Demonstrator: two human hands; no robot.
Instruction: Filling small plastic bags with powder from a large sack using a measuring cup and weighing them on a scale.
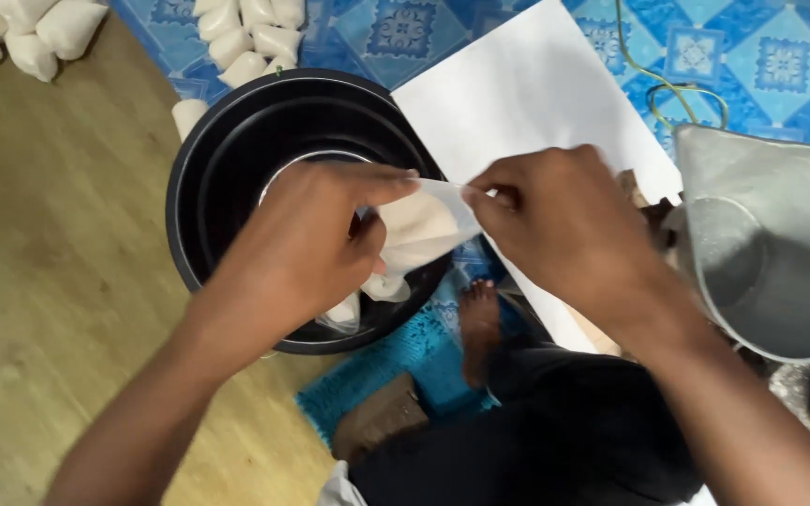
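A small clear plastic bag [421,228] filled with a white substance hangs over a large black round pot [213,155]. My left hand [307,239] grips the bag from the left, fingers wrapped around its body. My right hand [546,220] pinches the bag's top edge from the right, so both hands hold the same bag above the pot's right half. A shiny metal rim [297,161] shows inside the pot, mostly hidden behind my left hand.
Several filled white bags [250,33] lie beyond the pot, more bags [25,33] at the top left. A white sheet [527,103] lies to the right, beside a grey metal scoop [771,244]. A turquoise mat [414,351], my foot [480,328] and wooden floor [58,281] lie below.
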